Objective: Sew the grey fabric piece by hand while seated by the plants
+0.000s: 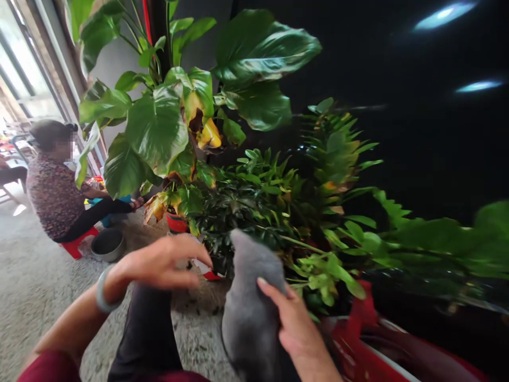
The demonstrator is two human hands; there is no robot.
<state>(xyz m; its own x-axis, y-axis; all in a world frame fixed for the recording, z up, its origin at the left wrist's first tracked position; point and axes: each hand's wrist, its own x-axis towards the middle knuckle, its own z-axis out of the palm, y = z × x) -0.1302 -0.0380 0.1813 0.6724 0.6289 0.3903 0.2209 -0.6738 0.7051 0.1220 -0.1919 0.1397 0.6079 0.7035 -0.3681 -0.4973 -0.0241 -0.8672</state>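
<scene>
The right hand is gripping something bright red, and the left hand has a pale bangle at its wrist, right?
Not quite: the head view shows that the soft-looking item in the right hand is grey, not red. The left hand does have a pale bangle at its wrist.

Daylight glaring through barred window [16, 50] at left; glossy black panel [421, 138] reflecting bluish-white lights [445, 15]; bare left hand [169, 260] looking blurred.

Left grip [167, 262] hovers palm-down, loosely curved, while right grip [295, 324] clasps.
</scene>
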